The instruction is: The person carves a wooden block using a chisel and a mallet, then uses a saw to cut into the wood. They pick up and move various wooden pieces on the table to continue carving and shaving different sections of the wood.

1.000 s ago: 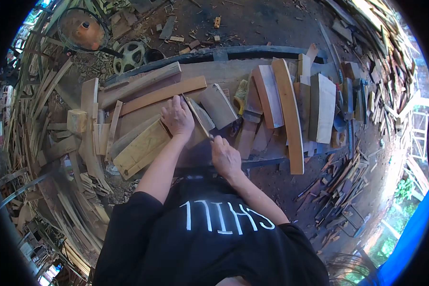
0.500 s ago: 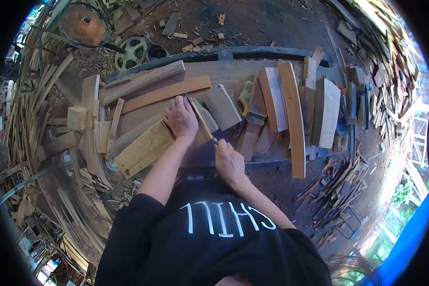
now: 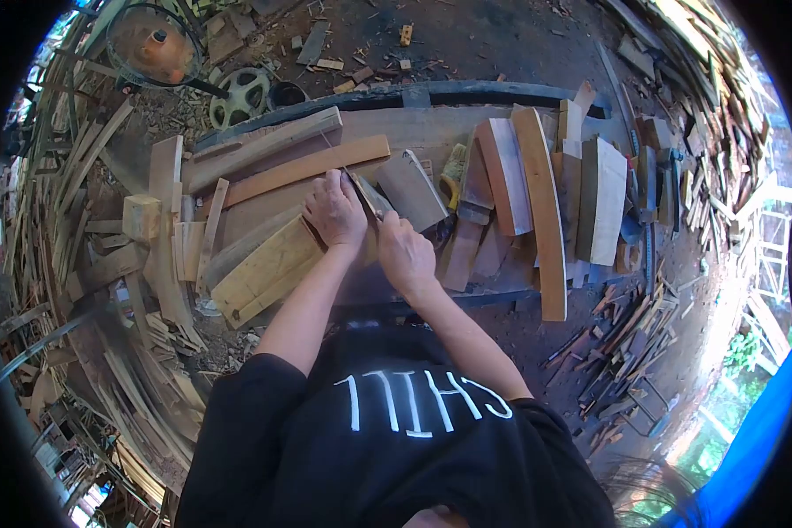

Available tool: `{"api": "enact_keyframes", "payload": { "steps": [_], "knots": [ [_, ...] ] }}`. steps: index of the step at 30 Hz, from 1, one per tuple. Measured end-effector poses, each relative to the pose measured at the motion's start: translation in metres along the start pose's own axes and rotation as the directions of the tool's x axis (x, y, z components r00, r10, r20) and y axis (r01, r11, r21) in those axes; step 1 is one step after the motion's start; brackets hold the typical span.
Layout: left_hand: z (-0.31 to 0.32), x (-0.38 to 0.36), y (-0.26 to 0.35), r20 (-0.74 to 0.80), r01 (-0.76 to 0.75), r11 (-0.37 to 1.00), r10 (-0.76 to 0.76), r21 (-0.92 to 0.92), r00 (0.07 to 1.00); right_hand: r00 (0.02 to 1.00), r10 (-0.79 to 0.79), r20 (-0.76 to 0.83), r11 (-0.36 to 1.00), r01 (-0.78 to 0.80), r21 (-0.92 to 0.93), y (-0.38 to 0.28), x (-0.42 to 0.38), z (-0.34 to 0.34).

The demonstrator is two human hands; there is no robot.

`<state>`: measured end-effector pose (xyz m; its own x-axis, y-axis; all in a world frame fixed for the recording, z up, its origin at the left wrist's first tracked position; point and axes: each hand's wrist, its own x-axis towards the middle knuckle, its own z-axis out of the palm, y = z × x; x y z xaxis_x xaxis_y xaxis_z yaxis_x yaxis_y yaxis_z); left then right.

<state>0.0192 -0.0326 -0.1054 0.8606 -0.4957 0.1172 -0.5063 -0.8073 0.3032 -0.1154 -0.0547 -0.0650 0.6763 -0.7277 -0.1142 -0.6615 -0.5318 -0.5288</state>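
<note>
My left hand (image 3: 336,211) is closed over a piece of wood near the middle of the bench, its fingers curled at the far end and covering most of it. In my right hand (image 3: 407,255) is the handle end of a long, narrow file-like tool (image 3: 354,179). Its thin dark blade slants away past my left fingertips, along the edge of the held piece. A pale wide board (image 3: 264,275) lies under and left of my left wrist. Just right of the tool, a grey-brown block (image 3: 414,192) rests on the bench.
A curved brown strip (image 3: 299,169) and a longer beam (image 3: 268,151) lie beyond my left hand. Several curved boards, including a long brown one (image 3: 544,220), stand to the right beside a yellow-and-grey glove (image 3: 453,176). A caged fan (image 3: 156,46) is at the far left.
My right hand has pushed the tool forward and left, so its tip now reaches farther past my left hand. My left hand has stayed nearly in place.
</note>
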Motion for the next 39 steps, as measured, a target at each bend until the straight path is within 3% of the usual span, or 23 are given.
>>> {"api": "enact_keyframes", "payload": {
  "steps": [3,6,11,14,16,22,23,24,33,35,37,39],
  "knots": [
    [0.0,-0.001,0.002,-0.039,0.013,0.999,-0.014,-0.032,0.999,1.0,-0.011,-0.02,1.0,0.011,0.001,0.005,-0.017,-0.005],
    [0.004,-0.002,0.001,-0.106,-0.03,0.999,0.029,-0.009,0.994,0.995,0.039,0.087,0.999,-0.038,-0.018,0.012,-0.049,-0.018],
    [0.008,0.001,-0.001,-0.064,0.0,0.999,-0.003,-0.045,0.998,0.999,-0.035,-0.024,0.999,0.035,-0.012,0.006,0.002,0.008],
    [0.004,0.0,0.001,-0.061,0.037,0.999,-0.037,-0.006,0.997,0.999,-0.033,-0.017,0.999,0.033,0.001,0.007,-0.014,-0.005],
    [0.005,0.002,0.003,-0.064,0.04,0.999,-0.04,0.005,0.997,0.995,0.046,0.093,0.999,-0.044,-0.03,0.015,-0.045,-0.02],
    [0.007,0.001,0.001,-0.045,0.024,0.999,-0.023,0.024,0.999,0.997,0.013,0.074,1.0,-0.014,0.012,0.011,0.007,-0.001],
    [0.008,0.003,0.003,-0.052,0.08,0.996,-0.078,0.034,0.996,0.997,0.015,0.075,0.999,-0.018,0.029,0.008,0.013,-0.001],
    [0.008,0.003,0.005,-0.053,0.137,0.99,-0.134,0.042,0.99,0.998,0.017,0.068,0.999,-0.019,0.031,0.007,0.012,-0.001],
    [-0.002,0.001,0.008,-0.026,0.118,0.993,-0.119,-0.02,0.993,0.996,-0.034,0.088,0.998,0.03,0.046,0.02,-0.013,-0.027],
    [-0.002,-0.002,0.008,-0.091,0.111,0.994,-0.113,-0.023,0.989,0.996,-0.084,0.019,0.987,0.081,0.138,0.03,-0.01,-0.027],
    [0.0,-0.008,0.007,-0.157,0.112,0.993,-0.114,-0.021,0.981,0.992,-0.114,0.047,0.972,0.102,0.214,0.043,-0.012,-0.029],
    [0.001,-0.019,0.006,-0.113,0.096,0.994,-0.09,0.048,0.989,0.988,-0.131,0.083,0.951,0.102,0.292,0.05,-0.019,-0.031]
  ]
}}
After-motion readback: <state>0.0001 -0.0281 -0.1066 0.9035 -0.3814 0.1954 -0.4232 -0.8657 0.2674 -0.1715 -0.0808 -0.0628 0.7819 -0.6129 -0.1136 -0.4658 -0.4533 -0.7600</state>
